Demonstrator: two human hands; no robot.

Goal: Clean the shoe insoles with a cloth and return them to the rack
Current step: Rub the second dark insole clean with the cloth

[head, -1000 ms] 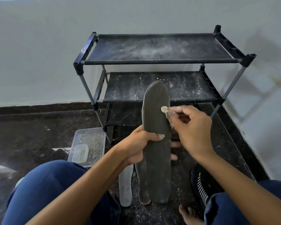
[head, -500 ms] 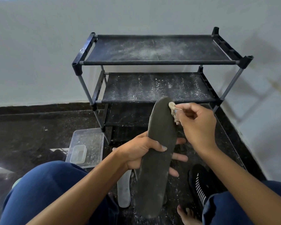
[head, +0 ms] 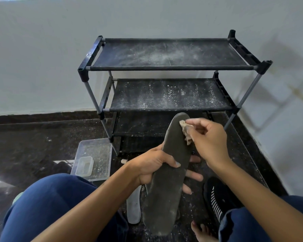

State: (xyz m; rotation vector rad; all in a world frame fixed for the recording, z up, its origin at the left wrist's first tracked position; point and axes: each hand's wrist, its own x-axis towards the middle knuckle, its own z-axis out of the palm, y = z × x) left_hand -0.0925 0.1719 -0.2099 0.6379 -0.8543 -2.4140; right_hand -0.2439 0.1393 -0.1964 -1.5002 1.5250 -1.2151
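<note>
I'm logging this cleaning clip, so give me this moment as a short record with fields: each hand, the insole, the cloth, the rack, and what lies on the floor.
left hand: grips the dark insole at mid-length, thumb on its face
right hand: pinches the cloth
cloth: small, beige, crumpled, against the insole's upper end
insole: held off the floor, tilted, far end toward the rack
rack: black, dusty shelves, no insoles on the visible ones
floor: pale insole, clear plastic container, black shoe

L hand (head: 151, 167) gripping; R hand (head: 207, 140) pinching
</note>
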